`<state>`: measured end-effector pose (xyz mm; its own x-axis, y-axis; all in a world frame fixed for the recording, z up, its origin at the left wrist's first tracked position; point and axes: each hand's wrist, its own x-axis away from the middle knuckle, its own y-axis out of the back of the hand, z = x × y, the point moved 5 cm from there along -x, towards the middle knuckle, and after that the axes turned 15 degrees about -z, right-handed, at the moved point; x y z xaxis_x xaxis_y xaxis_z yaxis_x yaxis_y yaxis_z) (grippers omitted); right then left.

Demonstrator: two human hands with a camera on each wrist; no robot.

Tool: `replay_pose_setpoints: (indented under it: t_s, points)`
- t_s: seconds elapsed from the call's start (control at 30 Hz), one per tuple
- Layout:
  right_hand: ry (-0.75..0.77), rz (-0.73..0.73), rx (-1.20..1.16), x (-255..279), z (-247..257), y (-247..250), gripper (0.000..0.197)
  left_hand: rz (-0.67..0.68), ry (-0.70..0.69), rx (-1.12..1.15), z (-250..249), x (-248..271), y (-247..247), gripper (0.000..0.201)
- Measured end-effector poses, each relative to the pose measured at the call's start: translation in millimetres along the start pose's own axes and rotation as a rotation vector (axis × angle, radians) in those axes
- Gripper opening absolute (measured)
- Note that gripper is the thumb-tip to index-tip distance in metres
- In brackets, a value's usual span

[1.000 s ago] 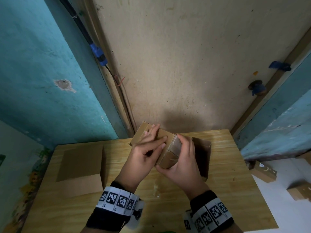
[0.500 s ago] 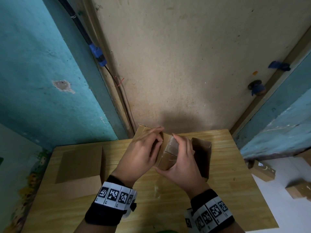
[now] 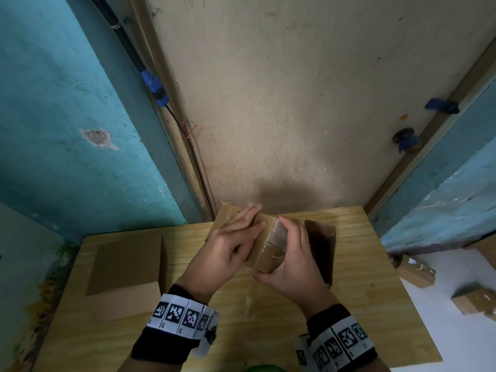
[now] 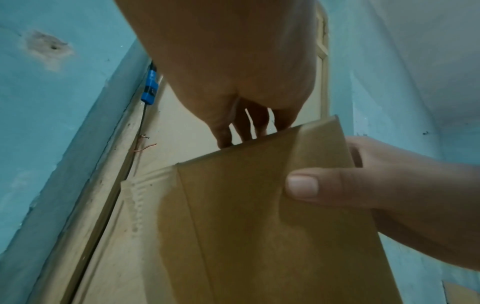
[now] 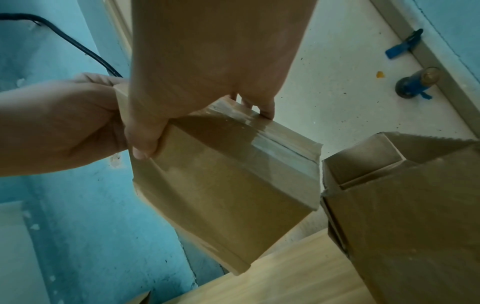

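Observation:
A small brown cardboard box (image 3: 264, 247) with clear tape along its seam is held above the wooden table (image 3: 268, 312). My right hand (image 3: 290, 253) grips its taped end, thumb on the near face and fingers over the top. In the right wrist view the taped box (image 5: 228, 181) hangs below that hand (image 5: 205, 115). My left hand (image 3: 230, 242) lies on the box's left side with fingers stretched over its top. The left wrist view shows the box face (image 4: 272, 226) under the left hand (image 4: 244, 115), with the right thumb (image 4: 324, 185) pressed on it.
An open empty cardboard box (image 3: 322, 245) stands just right of the hands, also seen as the open box (image 5: 405, 205). A flat cardboard sheet (image 3: 126, 264) lies at the table's left. More small boxes (image 3: 416, 272) sit on the white surface at right. A wall is close behind.
My left hand has slid along the box's top and its fingers have stretched out further. The box has tilted slightly; my right hand keeps its hold.

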<state>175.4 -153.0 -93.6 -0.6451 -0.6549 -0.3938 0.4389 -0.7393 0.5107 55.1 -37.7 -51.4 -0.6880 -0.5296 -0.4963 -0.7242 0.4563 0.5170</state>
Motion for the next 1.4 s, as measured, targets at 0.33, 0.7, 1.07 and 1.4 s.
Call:
replay_pose_setpoints:
  t_s: [0.33, 0.7, 1.07, 1.4]
  points:
    - [0.073, 0.01, 0.026, 1.8, 8.5, 2.7, 0.11, 0.001, -0.009, 0.022, -9.4, -9.0, 8.8, 0.007]
    - [0.128, -0.03, 0.279, 3.0, 3.3, 3.2, 0.109, 0.197, 0.127, -0.146, -4.2, -12.6, -1.2, 0.011]
    - [0.133, -0.085, 0.539, -1.9, 28.9, -4.3, 0.094, -0.037, 0.301, -0.172, -7.6, -4.7, 6.4, 0.025]
    - [-0.187, 0.154, 0.163, -2.1, 38.5, -0.5, 0.086, -0.202, 0.268, -0.108, -6.8, 4.0, 34.5, 0.024]
